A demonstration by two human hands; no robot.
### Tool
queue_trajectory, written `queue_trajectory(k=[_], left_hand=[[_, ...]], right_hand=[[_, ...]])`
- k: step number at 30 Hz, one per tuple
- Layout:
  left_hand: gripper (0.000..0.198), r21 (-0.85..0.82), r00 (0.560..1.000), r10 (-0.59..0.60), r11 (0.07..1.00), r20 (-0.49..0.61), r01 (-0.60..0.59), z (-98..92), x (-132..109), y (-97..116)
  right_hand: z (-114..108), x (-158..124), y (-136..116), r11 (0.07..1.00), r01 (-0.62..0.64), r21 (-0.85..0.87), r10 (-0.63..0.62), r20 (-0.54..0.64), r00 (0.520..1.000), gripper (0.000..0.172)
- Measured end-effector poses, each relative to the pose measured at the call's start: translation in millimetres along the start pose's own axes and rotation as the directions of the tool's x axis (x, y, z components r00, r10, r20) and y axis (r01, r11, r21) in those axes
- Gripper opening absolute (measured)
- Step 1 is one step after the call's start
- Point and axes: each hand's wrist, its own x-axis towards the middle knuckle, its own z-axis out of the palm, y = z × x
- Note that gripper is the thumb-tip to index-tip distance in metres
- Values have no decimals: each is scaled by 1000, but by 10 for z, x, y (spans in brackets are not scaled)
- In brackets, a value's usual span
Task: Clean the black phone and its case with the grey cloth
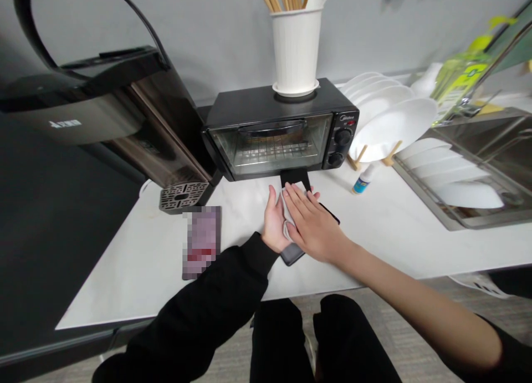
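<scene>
A light grey cloth [286,211] is pressed between my two palms above the counter. My left hand [274,222] lies underneath, palm up, with its thumb sticking out and its fingers mostly hidden. On top, my right hand [313,225] lies flat along the cloth, fingers stretched and close together. Whether anything is inside the cloth's folds cannot be seen. Below the hands, a flat dark object [293,254] rests on the white counter [241,216], largely covered by them. Another black flat piece [295,176] shows beyond my fingertips, near the toaster oven [270,139].
A blurred-out flat packet [202,241] and a tall drink machine [137,128] are to the left. A white utensil cup [296,50] tops the oven. Rightward stand a small bottle [363,180], racked plates [394,125], a sink [457,219] and a soap bottle [461,81].
</scene>
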Motion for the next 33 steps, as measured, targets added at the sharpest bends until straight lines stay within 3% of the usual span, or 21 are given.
queue_trajectory(k=[2,5,7,11,13,16,18,24,29,33], left_hand=[[66,52,999,-10,999,-32,11,15,-1,-9],[61,95,998,-59,994,2,58,34,-7,-18],[67,80,997,-77,994,25,75,29,-6,-6],[91,41,992,-127,991,-13,127,-1,4,41],[86,57,993,-105,993,-55,108,2,4,44],[66,105,998,-46,993,-40,51,24,-2,23],[63,122,998,-60,991,-5,60,29,-4,15],[84,86,980,-195,977,-38,197,-15,12,54],[67,148,992,-122,982,41,115,5,0,29],[72,163,990,-128,977,-67,137,8,-7,11]], right_hand=[[-5,58,109,993,-115,-5,115,-29,993,69],[-19,176,187,962,-271,-41,267,-79,960,72],[-23,166,113,977,-208,-56,205,-55,977,71],[-47,-47,-65,997,68,-35,-67,32,997,67],[-73,-105,-10,998,58,-39,-57,36,998,68],[-92,-51,166,990,-121,-69,121,-3,993,69],[-81,-5,204,978,-194,-74,192,-29,981,70],[-82,-145,119,993,115,-10,-114,63,991,72],[-148,-152,372,995,-87,-52,86,-14,996,68],[-149,-161,307,988,157,-14,-156,25,987,72]])
